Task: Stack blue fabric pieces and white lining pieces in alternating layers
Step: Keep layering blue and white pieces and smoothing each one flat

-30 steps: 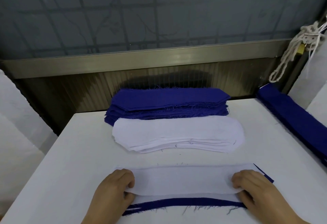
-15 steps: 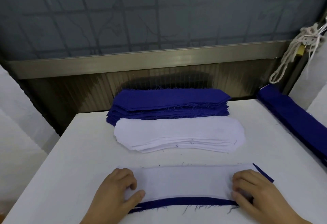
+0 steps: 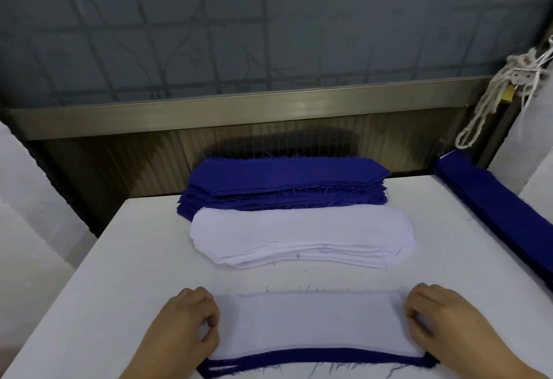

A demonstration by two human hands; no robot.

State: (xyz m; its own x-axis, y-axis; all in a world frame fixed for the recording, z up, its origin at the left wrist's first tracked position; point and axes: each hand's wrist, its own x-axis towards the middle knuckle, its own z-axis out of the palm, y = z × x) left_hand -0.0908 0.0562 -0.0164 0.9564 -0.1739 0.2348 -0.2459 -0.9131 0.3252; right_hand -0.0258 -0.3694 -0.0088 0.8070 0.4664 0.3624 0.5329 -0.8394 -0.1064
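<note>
Hands: left hand [image 3: 185, 321] and right hand [image 3: 440, 318] pinch white lining piece [image 3: 308, 321] ends; I'd expect skew off blue fabric piece [image 3: 314, 359] if one slips.

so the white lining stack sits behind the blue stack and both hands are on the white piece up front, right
Not quite. The head view shows the white lining stack in front of the blue stack, nearer the person. Both hands, left and right, are on the white piece.

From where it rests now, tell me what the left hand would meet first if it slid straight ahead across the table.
Probably nothing for a stretch: bare white table lies ahead of the left hand. The stack of white lining pieces sits ahead but to its right; whether the hand would clip its left end is unclear.
</note>
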